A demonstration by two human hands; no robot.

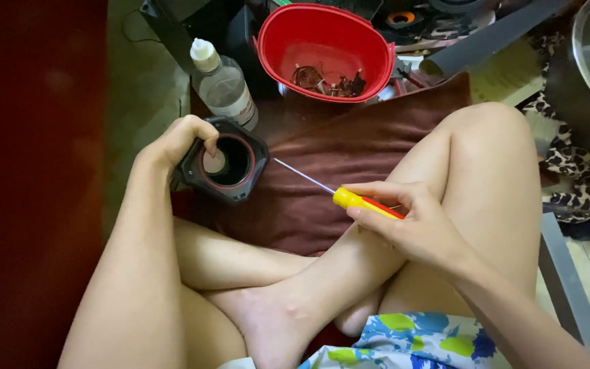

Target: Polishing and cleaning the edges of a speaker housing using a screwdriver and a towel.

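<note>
Brown cloth (349, 147) covers the centre of the frame beneath the person's crossed bare legs, with a red bowl (327, 51) of small dark parts at top centre and a clear plastic bottle (223, 83) just left of it. Left hand (175, 143), left of centre, is closed on the rim of a black square housing (223, 160) with a round red-ringed opening, resting on the cloth. Right hand (414, 219), right of centre, pinches the yellow-and-red handle of a thin screwdriver (339, 193), whose tip points toward the housing without touching it.

Your open lane — bare brown cloth (349, 147) ahead | blocked beyond — red bowl (326, 51), plastic bottle (223, 83) | right — knee (489, 140)
</note>
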